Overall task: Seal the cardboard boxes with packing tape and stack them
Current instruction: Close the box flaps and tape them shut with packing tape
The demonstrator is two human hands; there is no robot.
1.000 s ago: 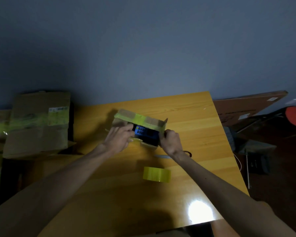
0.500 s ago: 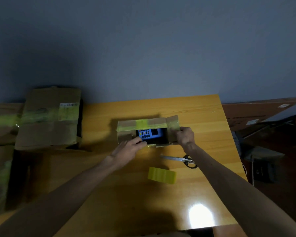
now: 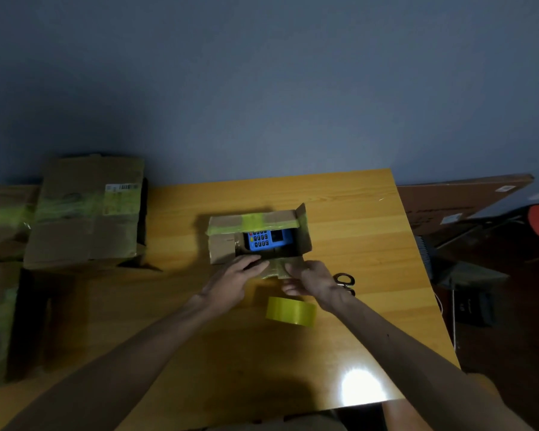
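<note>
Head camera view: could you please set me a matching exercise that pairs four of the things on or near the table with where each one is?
Things:
1. tape roll
2. scissors
3. blue keypad device
4. large taped box

Places:
A. left of the table
B. inside the open box
C. on the table, nearer the person than the open box
D. on the table, partly hidden by the right hand

Pairs: 1-C; 2-D; 3-B; 4-A.
</note>
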